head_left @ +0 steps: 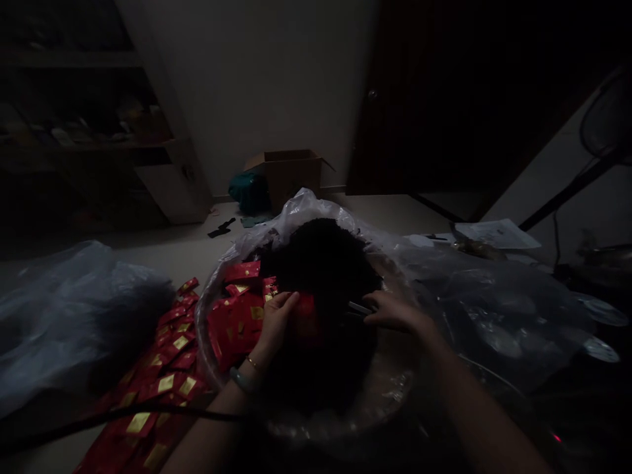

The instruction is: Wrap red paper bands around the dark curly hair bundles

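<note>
My left hand (280, 317) pinches the edge of a small red packet (307, 315) over a heap of dark loose material (326, 257), which looks like dried leaves. In my right hand (392, 311) is a slim silvery two-pronged tool (360, 307), like tweezers, its tips pointing left towards the packet. The heap fills a round tub lined with clear plastic (303, 205). More red packets (234, 319) with gold labels lie inside the tub at its left side. The dim light hides the packet's opening and the fine detail of the heap.
Many red and gold packets (168, 368) are piled left of the tub, beside a large clear plastic bag (74, 309). A dark cable (148, 409) crosses in front of them. Clear plastic (494, 316) spreads at right. Behind stand an open cardboard box (293, 172) and a teal bag (249, 191).
</note>
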`<state>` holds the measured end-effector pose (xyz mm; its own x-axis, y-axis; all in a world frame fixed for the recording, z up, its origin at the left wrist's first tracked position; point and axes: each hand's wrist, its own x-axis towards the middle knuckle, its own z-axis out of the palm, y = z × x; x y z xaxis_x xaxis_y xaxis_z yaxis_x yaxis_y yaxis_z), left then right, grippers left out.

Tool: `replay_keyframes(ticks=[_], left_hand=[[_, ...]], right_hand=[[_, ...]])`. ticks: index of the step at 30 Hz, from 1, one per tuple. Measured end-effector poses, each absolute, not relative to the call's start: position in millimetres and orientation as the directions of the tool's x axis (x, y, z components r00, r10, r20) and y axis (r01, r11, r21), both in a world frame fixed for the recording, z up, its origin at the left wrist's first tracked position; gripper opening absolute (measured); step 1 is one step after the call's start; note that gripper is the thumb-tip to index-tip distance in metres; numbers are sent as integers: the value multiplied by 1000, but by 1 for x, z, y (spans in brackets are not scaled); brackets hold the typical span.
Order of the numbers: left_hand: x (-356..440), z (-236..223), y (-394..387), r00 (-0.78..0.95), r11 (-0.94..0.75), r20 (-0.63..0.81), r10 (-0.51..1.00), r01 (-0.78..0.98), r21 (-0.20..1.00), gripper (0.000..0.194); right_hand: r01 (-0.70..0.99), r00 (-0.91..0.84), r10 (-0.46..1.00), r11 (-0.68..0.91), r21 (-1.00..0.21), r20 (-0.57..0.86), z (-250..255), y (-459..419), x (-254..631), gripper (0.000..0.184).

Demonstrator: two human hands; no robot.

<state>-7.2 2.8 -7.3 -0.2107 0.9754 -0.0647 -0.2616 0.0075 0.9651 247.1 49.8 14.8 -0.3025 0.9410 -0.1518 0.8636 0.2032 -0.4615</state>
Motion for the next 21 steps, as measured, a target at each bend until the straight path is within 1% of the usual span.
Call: replay_keyframes(ticks=[2, 3, 4, 6, 8, 10, 13, 16, 19, 21], left_hand=[[-5, -6, 1, -189, 7, -53, 981, -235, 972, 36], [-4, -6, 0, -176, 7, -47, 983, -221, 975, 37], [-2, -5, -1, -160, 9, -44, 986, -213, 977, 38], [2, -4, -3, -121, 20, -47, 991, -218, 976, 39], [6, -5, -6, -68, 39, -55, 996, -226, 973, 39], [10, -7, -10, -15, 47, -52, 999, -212, 976, 37], [11, -11, -12, 70, 65, -51, 996, -207, 976, 35], [8, -14, -12, 136, 116, -85, 987, -235, 965, 34], [2, -9, -10, 134, 134, -105, 986, -232, 963, 35], [-1, -3, -9, 83, 96, -81, 993, -193, 977, 34]], right_hand=[[760, -281, 959, 233, -607, 15, 13, 38, 232, 31], [668, -262, 961, 250, -701, 93, 13, 31, 222, 33], [566, -262, 954, 276, -777, 148, 12, 24, 211, 34], [403, -271, 939, 309, -861, 211, 11, 13, 190, 35], [294, -264, 931, 326, -899, 251, 9, 6, 176, 30], [250, -234, 934, 327, -911, 271, 9, 4, 169, 21], [251, -187, 943, 317, -915, 275, 13, 5, 169, 20], [258, -157, 950, 302, -918, 269, 18, 6, 171, 19], [251, -130, 970, 234, -939, 207, 20, 6, 169, 20], [219, -139, 982, 160, -963, 131, 19, 7, 166, 21]])
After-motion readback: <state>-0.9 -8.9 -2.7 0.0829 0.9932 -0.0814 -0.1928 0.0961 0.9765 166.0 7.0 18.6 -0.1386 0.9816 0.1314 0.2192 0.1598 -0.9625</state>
